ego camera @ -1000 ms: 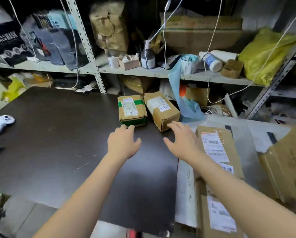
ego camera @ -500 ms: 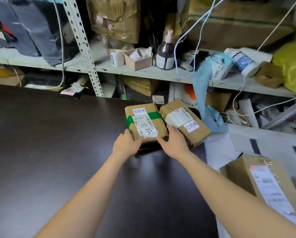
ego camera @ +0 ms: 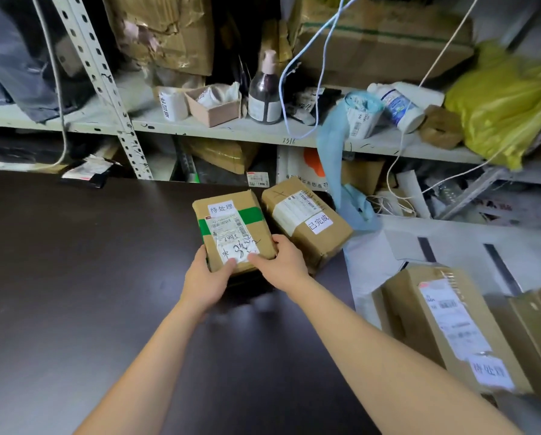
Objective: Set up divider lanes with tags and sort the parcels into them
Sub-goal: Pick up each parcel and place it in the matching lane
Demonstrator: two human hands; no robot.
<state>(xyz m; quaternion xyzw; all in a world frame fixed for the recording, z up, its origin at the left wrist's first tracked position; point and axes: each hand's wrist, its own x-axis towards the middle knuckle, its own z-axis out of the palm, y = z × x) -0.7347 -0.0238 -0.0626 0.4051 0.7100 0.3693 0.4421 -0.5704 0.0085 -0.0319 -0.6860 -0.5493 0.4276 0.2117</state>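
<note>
green-taped parcel (ego camera: 231,226), near corners gripped, left hand (ego camera: 205,277), right hand (ego camera: 282,262)

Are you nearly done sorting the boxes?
Not yet. Done: three parcels carry white tags, the green-taped parcel, the brown parcel beside it and the big parcel at the right. In hand: the left hand and right hand grip the green-taped parcel. Left: no divider lanes show on the dark table.

One green-taped parcel (ego camera: 231,227): creased matt brown cardboard, glossy green tape band, white paper labels; second parcel (ego camera: 310,233) at its 2 o'clock, same cardboard. Desk (ego camera: 74,277): dark, smooth, faint sheen. Shelf upright (ego camera: 106,89) at 11 o'clock: pale painted perforated metal; yellow bag (ego camera: 508,102) at 2 o'clock: crinkled glossy plastic.
</note>
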